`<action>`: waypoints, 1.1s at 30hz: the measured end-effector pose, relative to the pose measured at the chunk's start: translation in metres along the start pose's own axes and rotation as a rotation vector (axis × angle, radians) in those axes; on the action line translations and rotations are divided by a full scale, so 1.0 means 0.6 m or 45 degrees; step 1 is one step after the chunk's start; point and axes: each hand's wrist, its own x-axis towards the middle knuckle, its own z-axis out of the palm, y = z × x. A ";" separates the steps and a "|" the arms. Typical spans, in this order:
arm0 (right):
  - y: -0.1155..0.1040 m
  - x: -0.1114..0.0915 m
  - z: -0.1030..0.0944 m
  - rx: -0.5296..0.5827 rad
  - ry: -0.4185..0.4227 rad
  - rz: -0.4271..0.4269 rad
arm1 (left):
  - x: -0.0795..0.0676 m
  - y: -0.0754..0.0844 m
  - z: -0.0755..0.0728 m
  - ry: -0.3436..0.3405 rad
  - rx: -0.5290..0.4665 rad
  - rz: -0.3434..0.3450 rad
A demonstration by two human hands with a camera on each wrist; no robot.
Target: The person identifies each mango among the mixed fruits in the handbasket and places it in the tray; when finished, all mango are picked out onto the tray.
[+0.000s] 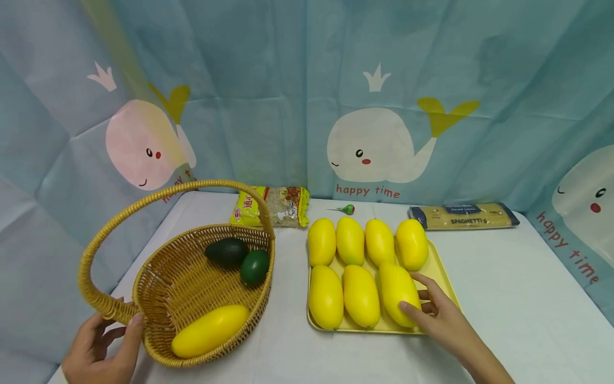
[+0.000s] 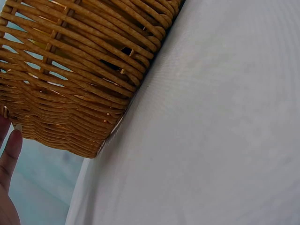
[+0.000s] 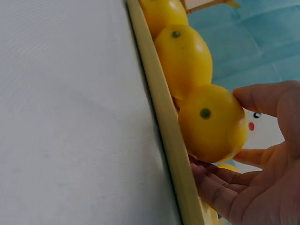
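Observation:
A wicker basket [image 1: 192, 277] with a tall arched handle stands on the left. My left hand [image 1: 103, 346] grips its rim by the near foot of the handle; in the left wrist view only part of this hand shows beside the woven wall. Inside the basket lie a yellow mango [image 1: 211, 330] and two dark green avocados [image 1: 227, 252]. On the right, a yellow tray [image 1: 443, 266] carries two rows of mangoes. My right hand [image 1: 441, 314] holds the front row's rightmost mango [image 1: 399, 293], thumb on its near side and fingers round its right and far side.
Behind the basket lies a bag of pasta [image 1: 283, 207]. A small green-and-red wrapped lollipop [image 1: 347, 209] and a spaghetti pack [image 1: 464, 216] lie at the back of the white table [image 1: 518, 298]. A blue whale-print curtain [image 1: 268, 106] hangs behind.

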 end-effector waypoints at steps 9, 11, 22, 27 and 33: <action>0.010 -0.003 0.003 -0.074 0.012 -0.022 | 0.000 0.002 0.000 -0.002 -0.002 0.002; 0.010 -0.002 0.003 -0.101 0.016 -0.021 | -0.001 0.002 0.001 0.000 0.003 0.001; -0.001 0.002 -0.006 -0.240 0.005 -0.017 | -0.002 0.003 0.002 0.001 0.005 0.010; -0.015 0.005 -0.010 -0.284 0.030 -0.121 | -0.001 0.005 0.000 0.000 -0.006 0.026; -0.051 0.005 0.004 -0.385 0.153 -0.363 | 0.000 0.007 -0.001 0.014 -0.019 0.006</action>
